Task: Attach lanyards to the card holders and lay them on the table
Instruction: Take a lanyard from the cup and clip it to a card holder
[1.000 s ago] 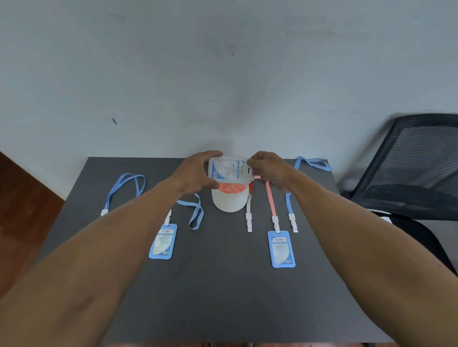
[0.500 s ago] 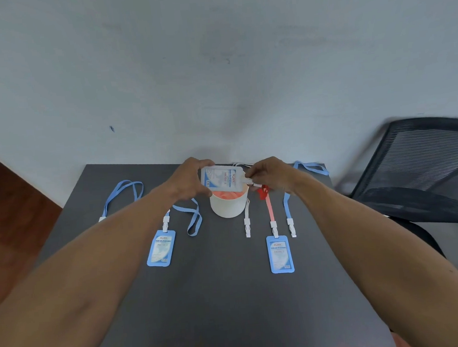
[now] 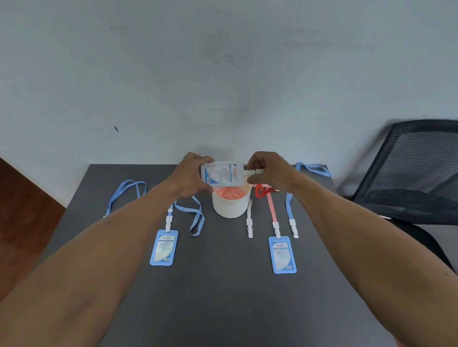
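Gripping a white card holder (image 3: 224, 174) in my left hand (image 3: 189, 177), I pinch a lanyard clip (image 3: 250, 171) with my right hand (image 3: 269, 170), just above the white cup (image 3: 231, 204).
Best held level while the clip seats; dark grey table (image 3: 217, 296) below the cup, pale wall (image 3: 215, 66) behind.

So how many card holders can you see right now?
3: a blue one lying left, another blue one lying right, a white one held above the cup. More may sit inside it.

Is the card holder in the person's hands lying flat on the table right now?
No. The white card holder is held up between the left hand and right hand, above the white cup.
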Demonstrator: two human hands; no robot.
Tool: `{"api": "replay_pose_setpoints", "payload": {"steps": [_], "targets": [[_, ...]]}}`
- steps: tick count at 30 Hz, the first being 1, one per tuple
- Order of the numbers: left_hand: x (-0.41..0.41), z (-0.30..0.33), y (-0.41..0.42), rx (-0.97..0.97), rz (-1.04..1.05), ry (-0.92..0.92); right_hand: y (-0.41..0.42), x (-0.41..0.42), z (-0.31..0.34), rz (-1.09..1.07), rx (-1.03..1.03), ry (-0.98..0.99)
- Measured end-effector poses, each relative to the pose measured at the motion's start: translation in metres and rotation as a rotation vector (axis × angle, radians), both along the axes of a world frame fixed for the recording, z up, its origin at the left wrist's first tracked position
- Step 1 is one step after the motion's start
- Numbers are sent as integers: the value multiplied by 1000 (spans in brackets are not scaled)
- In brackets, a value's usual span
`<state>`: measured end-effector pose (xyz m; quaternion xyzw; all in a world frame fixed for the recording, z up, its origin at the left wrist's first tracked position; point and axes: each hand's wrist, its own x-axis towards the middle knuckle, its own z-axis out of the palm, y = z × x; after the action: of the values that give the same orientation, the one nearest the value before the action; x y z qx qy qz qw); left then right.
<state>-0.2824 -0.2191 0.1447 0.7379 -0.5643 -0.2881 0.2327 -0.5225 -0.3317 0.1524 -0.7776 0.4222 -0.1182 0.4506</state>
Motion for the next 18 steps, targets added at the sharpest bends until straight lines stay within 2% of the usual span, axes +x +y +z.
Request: {"api": "replay_pose_setpoints", "payload": {"steps": [7,18], "targets": [[-1,-3,0,10,-30,4,-2,0,-3,-33,-42,-51],[-2,7,-1,-118,-63,-42,-11,-12,2,-93,-6,-115]]}}
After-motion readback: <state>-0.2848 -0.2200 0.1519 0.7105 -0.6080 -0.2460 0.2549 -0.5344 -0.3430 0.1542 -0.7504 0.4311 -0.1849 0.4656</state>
